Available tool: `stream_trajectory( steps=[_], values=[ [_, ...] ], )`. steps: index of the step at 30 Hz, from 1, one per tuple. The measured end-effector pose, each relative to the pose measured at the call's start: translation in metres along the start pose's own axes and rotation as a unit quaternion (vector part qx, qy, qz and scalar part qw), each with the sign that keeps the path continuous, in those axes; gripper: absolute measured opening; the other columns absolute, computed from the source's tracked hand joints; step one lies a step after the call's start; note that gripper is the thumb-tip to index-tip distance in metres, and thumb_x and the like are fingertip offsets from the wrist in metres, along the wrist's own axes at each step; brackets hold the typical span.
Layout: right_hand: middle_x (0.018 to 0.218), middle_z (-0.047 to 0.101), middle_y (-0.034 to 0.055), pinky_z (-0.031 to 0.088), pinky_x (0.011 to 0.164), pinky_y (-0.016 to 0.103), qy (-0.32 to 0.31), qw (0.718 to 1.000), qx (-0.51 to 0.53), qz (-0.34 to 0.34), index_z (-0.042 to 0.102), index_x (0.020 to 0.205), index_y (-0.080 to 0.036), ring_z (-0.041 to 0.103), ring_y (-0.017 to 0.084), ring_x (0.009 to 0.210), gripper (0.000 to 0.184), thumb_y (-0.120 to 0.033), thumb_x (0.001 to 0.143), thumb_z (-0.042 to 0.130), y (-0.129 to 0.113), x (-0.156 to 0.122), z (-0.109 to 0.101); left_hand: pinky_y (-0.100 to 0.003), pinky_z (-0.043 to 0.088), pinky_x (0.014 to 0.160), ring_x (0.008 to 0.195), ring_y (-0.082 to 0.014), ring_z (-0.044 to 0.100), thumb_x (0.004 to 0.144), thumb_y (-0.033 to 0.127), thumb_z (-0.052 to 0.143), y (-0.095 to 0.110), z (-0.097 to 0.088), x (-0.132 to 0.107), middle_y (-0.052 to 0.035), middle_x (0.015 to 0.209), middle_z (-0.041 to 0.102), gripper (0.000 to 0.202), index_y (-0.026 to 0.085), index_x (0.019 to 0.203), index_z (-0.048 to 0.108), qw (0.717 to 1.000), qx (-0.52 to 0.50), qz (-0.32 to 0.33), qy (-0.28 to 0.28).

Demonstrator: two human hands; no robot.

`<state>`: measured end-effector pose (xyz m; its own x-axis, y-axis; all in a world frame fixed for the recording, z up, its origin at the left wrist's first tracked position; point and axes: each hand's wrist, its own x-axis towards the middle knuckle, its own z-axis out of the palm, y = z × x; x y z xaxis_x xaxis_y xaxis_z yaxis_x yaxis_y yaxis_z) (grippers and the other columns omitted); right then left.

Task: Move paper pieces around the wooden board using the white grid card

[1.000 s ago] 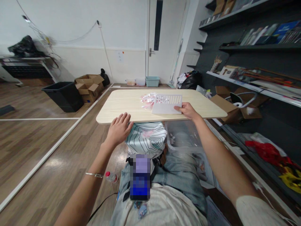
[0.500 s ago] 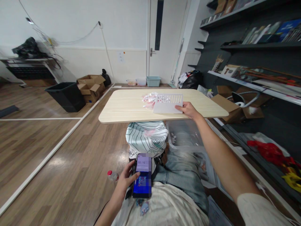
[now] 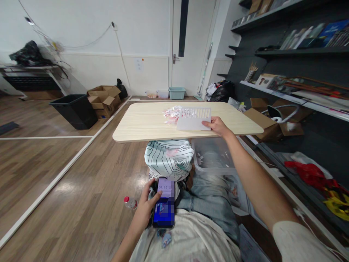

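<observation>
My right hand [image 3: 216, 126] reaches out over a light wooden table [image 3: 141, 123] and grips the near right corner of a white slotted plastic tray [image 3: 193, 119]. Behind the tray lies a small heap of pink and white pieces [image 3: 171, 112]. My left hand [image 3: 145, 210] is down at my lap, its fingers wrapped round the left edge of a phone [image 3: 163, 202] with a lit screen, the thumb resting on the screen.
A patterned cloth bundle [image 3: 169, 158] and a clear plastic bin [image 3: 215, 156] sit under the table. A small bottle [image 3: 129, 203] lies on the floor. A black bin [image 3: 73, 109] and cardboard boxes [image 3: 103, 100] stand left; dark shelves [image 3: 286, 54] line the right wall.
My left hand left the table's near edge and came down to the phone at my lap, where it now holds it. My right hand stayed on the tray.
</observation>
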<state>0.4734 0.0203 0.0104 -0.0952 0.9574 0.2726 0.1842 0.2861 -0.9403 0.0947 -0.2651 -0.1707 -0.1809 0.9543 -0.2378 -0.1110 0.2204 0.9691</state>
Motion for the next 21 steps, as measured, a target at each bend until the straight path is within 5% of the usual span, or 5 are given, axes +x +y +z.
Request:
stream_trajectory(
  steps=[4, 10, 21],
  values=[
    [0.110, 0.091, 0.0088, 0.065, 0.112, 0.053, -0.004, 1.000, 0.001, 0.004, 0.090, 0.090, -0.022, 0.083, 0.036, 0.112, 0.060, -0.061, 0.049, 0.110, -0.001, -0.001, 0.000, -0.055, 0.049, 0.128, 0.153, -0.0445, 0.063, 0.074, 0.049, 0.098, 0.003, 0.006, 0.003, -0.0176, 0.161, 0.070, 0.088, 0.024, 0.153, 0.069, 0.998, -0.029, -0.026, -0.052],
    [0.111, 0.091, 0.0089, 0.066, 0.109, 0.054, 0.000, 1.000, -0.010, 0.008, 0.090, 0.093, -0.022, 0.083, 0.037, 0.115, 0.059, -0.060, 0.053, 0.110, 0.001, 0.000, -0.001, -0.057, 0.051, 0.125, 0.146, -0.0459, 0.067, 0.068, 0.050, 0.100, 0.000, 0.005, 0.015, -0.0190, 0.153, 0.075, 0.090, 0.022, 0.148, 0.071, 0.996, -0.044, -0.061, -0.038],
    [0.110, 0.091, 0.0122, 0.066, 0.111, 0.056, -0.005, 1.000, -0.005, -0.002, 0.089, 0.091, -0.021, 0.082, 0.041, 0.120, 0.058, -0.059, 0.053, 0.110, 0.000, -0.002, 0.000, -0.054, 0.038, 0.137, 0.166, -0.0442, 0.048, 0.073, 0.043, 0.098, 0.005, -0.008, 0.010, -0.0146, 0.174, 0.058, 0.093, 0.028, 0.159, 0.066, 0.995, 0.010, -0.027, -0.100]
  ],
)
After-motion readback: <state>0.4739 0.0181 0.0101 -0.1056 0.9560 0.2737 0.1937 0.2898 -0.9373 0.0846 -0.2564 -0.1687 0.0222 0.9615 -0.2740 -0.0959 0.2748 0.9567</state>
